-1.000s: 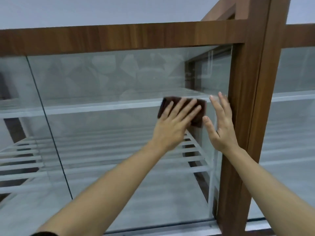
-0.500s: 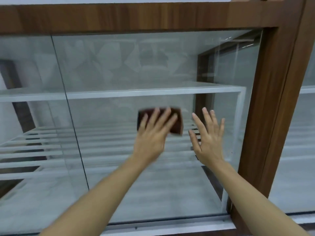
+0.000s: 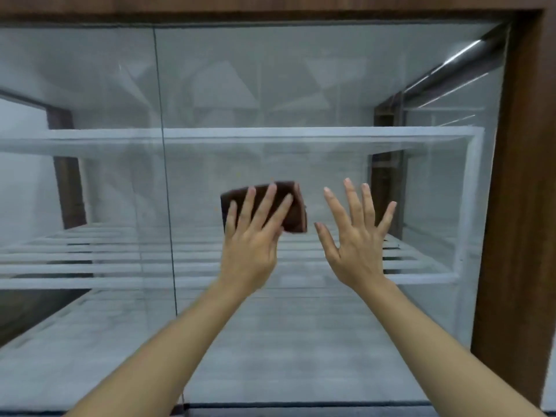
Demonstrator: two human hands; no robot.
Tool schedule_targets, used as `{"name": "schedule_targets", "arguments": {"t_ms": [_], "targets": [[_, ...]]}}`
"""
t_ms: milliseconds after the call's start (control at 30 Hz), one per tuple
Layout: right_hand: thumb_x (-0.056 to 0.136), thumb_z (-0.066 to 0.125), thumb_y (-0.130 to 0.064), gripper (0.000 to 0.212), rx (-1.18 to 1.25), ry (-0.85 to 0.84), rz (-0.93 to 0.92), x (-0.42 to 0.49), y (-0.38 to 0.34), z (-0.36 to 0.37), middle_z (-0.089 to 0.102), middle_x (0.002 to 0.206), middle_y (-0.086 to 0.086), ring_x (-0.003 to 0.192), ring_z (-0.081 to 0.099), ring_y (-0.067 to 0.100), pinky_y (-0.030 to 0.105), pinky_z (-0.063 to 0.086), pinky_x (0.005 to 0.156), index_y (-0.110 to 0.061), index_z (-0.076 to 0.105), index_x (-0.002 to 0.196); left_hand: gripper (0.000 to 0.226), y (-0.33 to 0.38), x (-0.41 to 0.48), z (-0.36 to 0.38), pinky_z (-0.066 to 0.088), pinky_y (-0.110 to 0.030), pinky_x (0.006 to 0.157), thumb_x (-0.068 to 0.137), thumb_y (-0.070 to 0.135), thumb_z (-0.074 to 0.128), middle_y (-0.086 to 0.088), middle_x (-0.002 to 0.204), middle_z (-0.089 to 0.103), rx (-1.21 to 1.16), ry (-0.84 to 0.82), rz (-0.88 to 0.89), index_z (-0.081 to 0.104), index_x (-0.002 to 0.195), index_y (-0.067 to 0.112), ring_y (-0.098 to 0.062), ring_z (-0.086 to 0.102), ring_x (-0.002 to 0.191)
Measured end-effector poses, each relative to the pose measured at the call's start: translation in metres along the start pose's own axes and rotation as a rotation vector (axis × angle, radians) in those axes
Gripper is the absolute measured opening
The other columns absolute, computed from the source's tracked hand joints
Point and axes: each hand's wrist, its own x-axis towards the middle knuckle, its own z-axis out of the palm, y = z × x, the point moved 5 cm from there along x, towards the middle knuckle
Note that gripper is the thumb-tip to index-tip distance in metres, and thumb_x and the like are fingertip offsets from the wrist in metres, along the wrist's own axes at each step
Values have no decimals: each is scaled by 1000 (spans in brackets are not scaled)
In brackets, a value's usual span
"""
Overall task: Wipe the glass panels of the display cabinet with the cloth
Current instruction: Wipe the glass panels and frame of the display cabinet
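Two grips up at the front pane. Left grip: fingers straight and spread, flat over the brown cloth, pressing it to the glass. The spread is likely there to stop the folded pad bunching and to even the pressure. Cloth sits mid-pane, below the upper shelf, well clear of the post. Right grip: fingers apart, holding nothing, palm toward the glass just right of the cloth. It is probably a brace, but contact is not certain. Against half a second ago, cloth and left grip sit farther from the post, with the right grip alongside. View has closed in; top rail nearly out of frame. Stretch toward the seam looks yet to do.
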Motion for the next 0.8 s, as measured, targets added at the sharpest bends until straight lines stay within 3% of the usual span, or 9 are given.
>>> {"name": "schedule_targets", "arguments": {"t_ms": [100,167,300,433,500,633,800], "targets": [[101,39,-48,56,-1,2,18,-2,-2,6,20,166,4,154,10,27,71,-1,115,-31,29,154,56,-51,96,-32,-2,-49,122,103,31,37,1,167,16,-66,80,-208,24,158,32,-29,8,155],[102,37,-48,56,6,11,28,-8,-5,8,20,166,4,154,9,27,71,-2,116,-31,29,155,55,-68,105,-38,-2,-52,122,105,29,37,1,168,14,-24,93,-179,23,158,31,-30,6,155],[101,38,-48,56,14,19,23,-46,-14,16,23,165,4,154,12,28,71,2,116,-30,33,154,56,-52,-9,-13,-4,-50,123,105,28,37,1,168,12,-59,144,-152,23,159,30,-29,3,155],[100,37,-49,55,6,18,-10,-106,-19,24,25,164,3,153,16,28,73,3,115,-31,34,152,59,-18,-168,24,3,-53,124,103,28,34,4,169,7,-26,22,-15,17,159,33,-28,1,156],[100,37,-50,55,-2,13,6,-127,-17,27,23,164,2,153,15,29,77,3,112,-33,33,152,58,-34,-150,19,1,-50,124,103,29,35,5,167,10,-28,24,-10,18,158,34,-28,4,155],[98,34,-56,59,-8,-15,66,-170,-13,36,18,166,-1,154,10,29,80,-3,108,-37,28,153,54,-64,-64,-8,-8,-53,122,108,28,35,2,169,3,-80,51,-190,17,159,33,-31,-4,155],[99,27,-61,60,-23,-34,70,-211,-7,44,8,168,-5,155,0,26,76,-10,110,-41,21,155,57,-42,-126,24,-2,-59,120,105,25,40,-2,168,11,-24,117,-119,21,158,32,-36,4,154]]}}
